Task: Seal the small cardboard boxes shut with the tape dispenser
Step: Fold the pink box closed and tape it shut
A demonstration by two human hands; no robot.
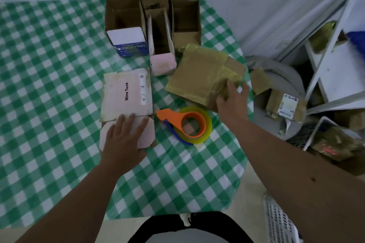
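The left hand (126, 138) lies flat, fingers spread, on the front flap of a pale pink box (126, 94) printed "Mine Took", stained along its edges; the right hand (232, 100) grips the corner of a brown box (199, 73) wrapped in yellowish tape. Between them on the green-checked desk (49, 85) lies the orange tape dispenser (185, 124), its yellow-tinted roll flat; open cardboard boxes (154, 6) stand behind.

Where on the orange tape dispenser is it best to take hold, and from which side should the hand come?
Probably the blue handle of the tape dispenser, which lies flat on the table. The handle sticks out toward the person along the near-left edge of the roll, while the orange blade end points away to the left. Coming from the near side, the right hand can curl fingers around it, clear of the blade.
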